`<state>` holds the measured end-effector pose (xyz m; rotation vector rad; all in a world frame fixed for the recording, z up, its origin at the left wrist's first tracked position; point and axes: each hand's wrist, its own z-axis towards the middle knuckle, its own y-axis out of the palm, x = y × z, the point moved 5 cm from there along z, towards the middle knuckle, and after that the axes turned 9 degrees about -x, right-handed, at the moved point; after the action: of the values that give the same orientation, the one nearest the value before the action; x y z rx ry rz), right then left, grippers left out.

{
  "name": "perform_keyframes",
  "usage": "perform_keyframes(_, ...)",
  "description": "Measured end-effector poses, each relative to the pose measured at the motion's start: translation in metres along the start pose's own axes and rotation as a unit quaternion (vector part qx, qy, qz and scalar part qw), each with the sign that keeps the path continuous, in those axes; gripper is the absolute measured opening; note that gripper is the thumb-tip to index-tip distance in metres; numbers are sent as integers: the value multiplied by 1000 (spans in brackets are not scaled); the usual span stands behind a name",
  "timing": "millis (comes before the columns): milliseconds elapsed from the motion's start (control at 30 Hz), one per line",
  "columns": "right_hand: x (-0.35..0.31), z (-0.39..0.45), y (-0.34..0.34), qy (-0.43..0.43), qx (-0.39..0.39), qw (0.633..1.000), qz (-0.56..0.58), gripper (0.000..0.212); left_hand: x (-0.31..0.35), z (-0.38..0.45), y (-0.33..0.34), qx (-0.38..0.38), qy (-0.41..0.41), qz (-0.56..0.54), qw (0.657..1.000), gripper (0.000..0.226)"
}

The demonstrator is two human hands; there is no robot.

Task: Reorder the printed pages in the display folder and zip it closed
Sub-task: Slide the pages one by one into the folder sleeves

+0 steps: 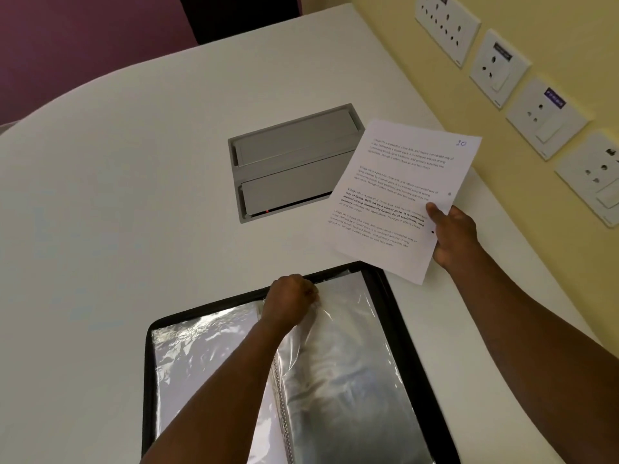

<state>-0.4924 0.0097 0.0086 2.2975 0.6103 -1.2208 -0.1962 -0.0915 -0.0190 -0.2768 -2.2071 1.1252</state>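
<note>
A black zip display folder (407, 333) lies open on the white table, its clear plastic sleeves (348, 363) spread to both sides of a metal ring spine. My left hand (289, 301) pinches the top edge of a sleeve near the spine and lifts it slightly. My right hand (452, 234) holds a printed page (395, 195) by its right edge, above the table beyond the folder's far right corner. The page carries several text paragraphs and a handwritten "10" in blue at its top right corner.
A grey recessed cable box (288, 162) with two flap lids sits in the table (117, 195) beyond the folder, partly covered by the page. Several wall sockets (499, 68) line the yellow wall on the right. The table's curved edge runs along the left.
</note>
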Motion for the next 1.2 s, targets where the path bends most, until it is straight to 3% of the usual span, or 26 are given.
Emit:
perform_keyframes(367, 12, 20, 48, 4, -34, 998, 56, 13, 4, 2, -7, 57, 61, 59, 995, 14)
perform_keyframes(733, 45, 37, 133, 34, -136, 986, 93, 19, 4, 2, 2, -46, 4, -6, 999, 17)
perform_keyframes(1000, 75, 37, 141, 92, -190, 978, 1, 15, 2, 0, -6, -1, 2, -23, 1000, 17)
perform_keyframes(1200, 81, 44, 127, 116, -228, 964, -78, 23, -12, -3, -7, -15, -25, -72, 997, 16)
